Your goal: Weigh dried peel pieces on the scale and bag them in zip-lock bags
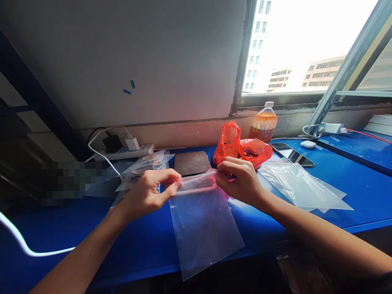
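A clear zip-lock bag (205, 228) hangs down in front of me, its red-lined top edge stretched between my hands. My left hand (156, 188) pinches the left end of that edge between thumb and fingers. At the right end, my right hand (240, 178) has its fingers curled closed on the same edge. The lower part of the bag reaches past the table's front edge. Just behind it sits a dark scale-like block (192, 162). Beyond my right hand are a tied-looking red plastic bag (228, 141) and an open red plastic bag (257, 152) with small dark pieces inside.
More clear bags lie in a stack (301, 185) at right and a pile (147, 163) at left on the blue table (324, 159). A drink bottle (263, 122), a phone (292, 154) and a power strip (122, 153) stand along the back. A white cable (33, 251) crosses at left.
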Available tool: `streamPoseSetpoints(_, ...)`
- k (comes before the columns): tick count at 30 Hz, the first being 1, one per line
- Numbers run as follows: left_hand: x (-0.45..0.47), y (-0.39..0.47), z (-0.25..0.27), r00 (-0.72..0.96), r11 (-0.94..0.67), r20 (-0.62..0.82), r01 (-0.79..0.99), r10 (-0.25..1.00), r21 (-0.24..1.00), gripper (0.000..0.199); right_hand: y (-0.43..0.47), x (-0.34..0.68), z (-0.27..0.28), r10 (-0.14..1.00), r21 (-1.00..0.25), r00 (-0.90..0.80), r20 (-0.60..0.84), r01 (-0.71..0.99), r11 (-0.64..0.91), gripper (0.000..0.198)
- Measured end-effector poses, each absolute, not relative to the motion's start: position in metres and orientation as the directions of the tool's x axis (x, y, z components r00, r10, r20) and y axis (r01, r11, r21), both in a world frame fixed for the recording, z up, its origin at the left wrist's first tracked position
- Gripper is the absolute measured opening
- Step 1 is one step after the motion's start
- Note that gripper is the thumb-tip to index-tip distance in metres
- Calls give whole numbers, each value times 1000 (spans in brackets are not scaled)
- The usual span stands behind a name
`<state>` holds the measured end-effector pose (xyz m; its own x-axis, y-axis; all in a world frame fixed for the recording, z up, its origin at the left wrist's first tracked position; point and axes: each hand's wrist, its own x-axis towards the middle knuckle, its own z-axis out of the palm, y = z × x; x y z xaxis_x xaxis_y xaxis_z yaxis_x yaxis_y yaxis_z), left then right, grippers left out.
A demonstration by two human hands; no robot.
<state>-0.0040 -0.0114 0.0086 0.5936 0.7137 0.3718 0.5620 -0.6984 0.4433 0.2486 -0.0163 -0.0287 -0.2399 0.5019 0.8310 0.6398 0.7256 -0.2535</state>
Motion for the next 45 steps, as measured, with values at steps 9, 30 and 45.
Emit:
streamPoseSetpoints(9, -3, -10, 8, 595, -721, 409, 541, 692, 433, 16, -12, 251, -31, 530, -292, -189, 827, 660, 692, 11)
streamPoseSetpoints(30, -3, -11, 9, 615, -733, 399, 555, 680, 395, 17, -15, 250, -28, 443, -177, -235, 865, 682, 709, 13)
streamPoseSetpoints(45, 1, -14, 8, 645, -751, 387, 531, 659, 393, 16, -12, 249, -32, 470, -162, -227, 853, 741, 651, 19)
